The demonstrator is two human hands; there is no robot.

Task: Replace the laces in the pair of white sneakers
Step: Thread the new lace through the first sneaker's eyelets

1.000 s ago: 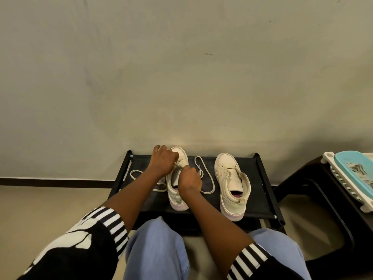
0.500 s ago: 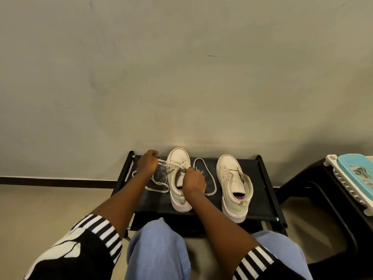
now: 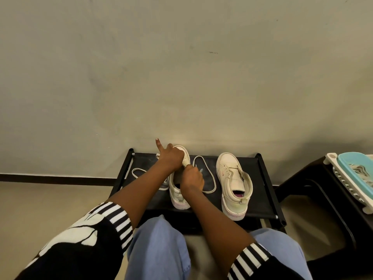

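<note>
A plain grey-beige wall fills most of my view. A dark skirting strip runs along its foot on the left, above a beige floor. A low black shoe rack with a fabric top stands flush against the wall. To its right is a dark stool carrying a white slotted tray with a teal basin on it.

Both white sneakers stand on the rack, toes to the wall and well apart. The right sneaker is untouched, its tongue pulled up and a pink insole showing. The left sneaker sits under both hands.

The left hand rests over the toe of that sneaker. Its index finger points straight up toward the wall and its other fingers are curled. I cannot tell whether they hold anything. The right hand is over the sneaker's opening, fingers curled, pinching the tip of a lace. The rest of this lace lies in a long loop on the rack between the two sneakers. A second lace lies looped on the rack's left side, partly hidden by the left forearm.

Blue-jeaned knees and striped sleeve cuffs fill the bottom of the view
</note>
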